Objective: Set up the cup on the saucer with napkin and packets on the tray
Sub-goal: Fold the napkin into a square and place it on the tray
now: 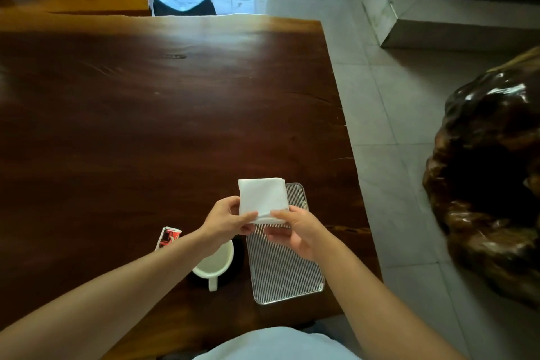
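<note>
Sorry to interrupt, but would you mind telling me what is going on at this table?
A person pinches a folded white napkin in the left hand and right hand above the far end of the ribbed tray. The white cup sits on a dark saucer left of the tray, with red packets further left, all on the table.

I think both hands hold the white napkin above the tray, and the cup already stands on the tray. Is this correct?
Not entirely. The left hand and right hand do hold the white napkin above the tray, but the cup is not on it: the head view shows it on a dark saucer on the table, left of the tray.
</note>
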`<state>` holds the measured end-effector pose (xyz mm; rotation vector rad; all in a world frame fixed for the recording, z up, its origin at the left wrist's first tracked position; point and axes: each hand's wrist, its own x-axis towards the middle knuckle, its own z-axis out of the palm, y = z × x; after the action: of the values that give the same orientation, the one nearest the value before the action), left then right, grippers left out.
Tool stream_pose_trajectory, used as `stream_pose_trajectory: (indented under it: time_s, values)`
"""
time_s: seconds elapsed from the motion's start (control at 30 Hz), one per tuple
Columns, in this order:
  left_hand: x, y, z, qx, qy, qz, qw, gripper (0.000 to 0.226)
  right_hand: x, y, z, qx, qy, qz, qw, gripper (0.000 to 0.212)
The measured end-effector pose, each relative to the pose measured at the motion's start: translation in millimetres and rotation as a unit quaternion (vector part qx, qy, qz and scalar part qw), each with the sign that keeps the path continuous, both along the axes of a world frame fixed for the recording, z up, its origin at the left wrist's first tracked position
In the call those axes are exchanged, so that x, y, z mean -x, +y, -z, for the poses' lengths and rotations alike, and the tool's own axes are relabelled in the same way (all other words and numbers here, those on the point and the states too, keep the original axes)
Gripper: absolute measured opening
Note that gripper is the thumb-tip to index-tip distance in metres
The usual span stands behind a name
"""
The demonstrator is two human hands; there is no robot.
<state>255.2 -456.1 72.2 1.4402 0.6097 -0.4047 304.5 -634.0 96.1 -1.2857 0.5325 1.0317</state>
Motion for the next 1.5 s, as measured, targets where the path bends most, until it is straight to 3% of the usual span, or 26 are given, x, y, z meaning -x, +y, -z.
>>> stream_pose_trajectory:
  time_s: [0.27, 0.47, 0.73, 0.83, 0.93, 1.03, 1.13, 1.27, 1.5]
  values:
    - [2.3, -33.9, 44.4, 0.010, 0.085, 0.004, 0.996, 0.025, -2.6, -22.4, 34.0, 0.120, -0.017, -0.011, 0.993, 0.018]
    - [-8.5, -47.4, 72.8, -0.142, 0.114, 0.034, 0.983, 0.013, -16.9, -31.2, 66.2, 0.176, -0.024, -0.045, 0.983, 0.012]
    - [-28.0, -42.3, 81.6, -0.269, 0.096, 0.093, 0.954, 0.008, -39.6, -21.8, 92.7, 0.287, -0.088, -0.142, 0.943, 0.006]
    - [-31.0, -40.5, 77.7, -0.306, 0.069, 0.101, 0.944, 0.017, -46.7, -20.2, 96.7, 0.352, -0.158, -0.234, 0.892, 0.012]
    - [-34.3, -38.5, 79.1, -0.379, -0.022, 0.142, 0.914, 0.033, -50.8, -17.4, 94.9, 0.421, -0.245, -0.327, 0.810, 0.044]
    - [-38.6, -38.7, 87.6, -0.500, -0.156, 0.258, 0.812, 0.064, -51.5, -12.1, 92.0, 0.434, -0.395, -0.375, 0.717, 0.061]
    - [-36.0, -41.8, 95.1, -0.548, -0.221, 0.377, 0.713, 0.075, -51.1, -8.9, 98.5, 0.371, -0.489, -0.454, 0.646, 0.073]
    - [-30.1, -36.6, 108.3, -0.557, -0.212, 0.427, 0.680, 0.068, -49.8, -14.5, 109.3, 0.308, -0.485, -0.541, 0.614, 0.072]
    - [-33.2, -22.5, 119.9, -0.539, -0.225, 0.446, 0.678, 0.066, -45.4, -21.1, 120.0, 0.334, -0.471, -0.564, 0.591, 0.065]
